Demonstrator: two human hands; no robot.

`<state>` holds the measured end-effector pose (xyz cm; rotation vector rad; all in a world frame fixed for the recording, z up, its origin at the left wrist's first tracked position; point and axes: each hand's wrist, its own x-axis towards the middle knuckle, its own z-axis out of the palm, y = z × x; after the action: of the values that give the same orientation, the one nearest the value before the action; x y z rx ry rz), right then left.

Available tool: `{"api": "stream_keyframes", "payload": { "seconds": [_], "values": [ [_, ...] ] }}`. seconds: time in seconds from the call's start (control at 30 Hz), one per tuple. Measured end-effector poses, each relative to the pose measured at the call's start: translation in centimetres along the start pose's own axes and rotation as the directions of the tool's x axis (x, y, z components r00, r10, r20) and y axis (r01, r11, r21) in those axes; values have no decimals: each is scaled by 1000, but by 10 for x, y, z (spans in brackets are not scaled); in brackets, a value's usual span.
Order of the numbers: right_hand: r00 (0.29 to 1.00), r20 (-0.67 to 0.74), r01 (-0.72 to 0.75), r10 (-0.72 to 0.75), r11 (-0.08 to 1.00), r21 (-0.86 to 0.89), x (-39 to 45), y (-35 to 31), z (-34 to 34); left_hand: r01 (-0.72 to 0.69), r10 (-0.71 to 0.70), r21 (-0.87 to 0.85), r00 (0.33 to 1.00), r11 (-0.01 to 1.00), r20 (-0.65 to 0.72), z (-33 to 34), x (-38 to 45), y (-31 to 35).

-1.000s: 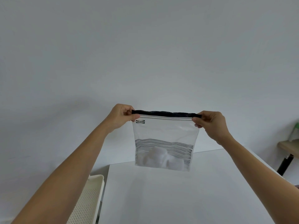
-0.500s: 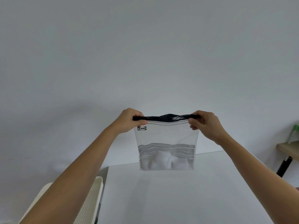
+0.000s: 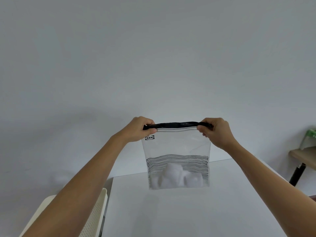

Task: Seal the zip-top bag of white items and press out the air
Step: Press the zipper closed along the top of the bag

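The zip-top bag (image 3: 177, 151) hangs in the air above the white table (image 3: 188, 211), held up by its black top strip (image 3: 176, 124). The left hand (image 3: 138, 130) pinches one end of that strip, fingers clamped together on it; the right hand (image 3: 216, 132) pinches the other end likewise. White items (image 3: 176, 179) sit bunched at the bottom, behind printed black stripes. A perforated cream chair (image 3: 95, 218) stands beside the table.

White table (image 3: 188, 211) with a plain matte top, its far edge near a pale wall, bare surface showing across the whole visible top, a cream perforated chair (image 3: 95, 218) standing just beside its left edge
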<state>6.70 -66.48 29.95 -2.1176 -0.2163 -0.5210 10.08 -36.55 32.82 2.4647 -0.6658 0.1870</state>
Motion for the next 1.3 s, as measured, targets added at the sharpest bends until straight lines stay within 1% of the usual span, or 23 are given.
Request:
{"api": "stream_keyframes", "payload": {
  "seconds": [0.13,0.2,0.3,0.47,0.57,0.7,0.8,0.87,0.93,1.0,1.2,1.3],
  "values": [
    [997,68,35,-31,998,-55,1,-1,-2,-1,2,104,1000,995,-14,8,2,11],
    [993,100,65,-55,993,-98,0,0,-5,12,-9,117,1000,993,-26,10,4,14],
    [989,139,64,-51,994,-90,-1,0,-8,19,-15,131,1000,991,-27,12,4,16],
    [992,96,94,-80,983,-157,0,-3,-7,4,6,180,998,984,-57,16,4,21],
    [992,74,113,-101,979,-168,0,-3,-7,13,3,214,997,977,-75,17,4,24],
    [990,96,120,-104,977,-175,1,-2,-8,26,-24,309,1000,951,-10,21,3,34],
    [986,139,117,-92,975,-186,2,-1,-8,40,-47,315,999,948,16,30,4,43],
    [982,172,122,-83,965,-234,2,1,-9,60,-65,310,998,949,8,34,6,46],
    [973,211,153,-94,947,-284,0,2,-11,84,-93,273,996,958,17,37,7,47],
    [965,233,184,-116,937,-296,-2,2,-10,109,-120,225,992,968,35,41,9,48],
    [969,225,170,-105,942,-291,-4,3,-9,141,-149,181,988,973,30,52,12,51],
    [970,207,191,-126,923,-333,-5,5,-10,134,-142,163,989,977,41,58,12,54]
  ]
}}
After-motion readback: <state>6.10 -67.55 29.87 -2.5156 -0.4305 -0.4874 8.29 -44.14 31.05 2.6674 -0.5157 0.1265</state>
